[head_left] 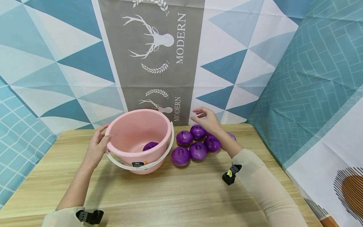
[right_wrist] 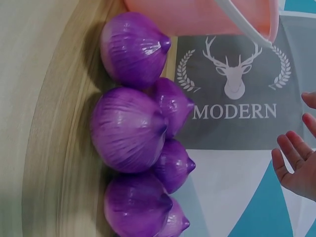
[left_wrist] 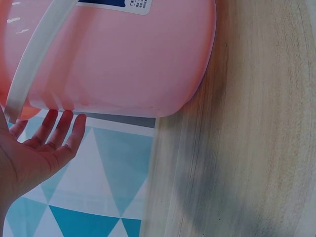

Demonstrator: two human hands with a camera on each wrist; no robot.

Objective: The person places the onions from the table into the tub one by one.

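A pink plastic bucket (head_left: 139, 135) stands upright on the table, its white handle (head_left: 170, 145) lowered toward the near side. One purple onion (head_left: 150, 146) lies inside it. My left hand (head_left: 98, 145) holds the bucket's left rim, thumb at the edge and fingers against the outer wall; the left wrist view shows the fingers (left_wrist: 60, 127) touching that wall. Beside the bucket, to its right, several purple onions (head_left: 198, 151) lie close together, a few partly hidden by the right arm. Above them my right hand (head_left: 208, 119) hovers with fingers loosely bent, holding nothing.
The wooden table (head_left: 175, 198) runs back to a patterned cloth backdrop (head_left: 158, 78) with deer prints. Teal cloth (head_left: 317, 88) hangs at the right side. A black strap device (head_left: 232, 175) is on the right wrist and a similar one (head_left: 90, 217) on the left.
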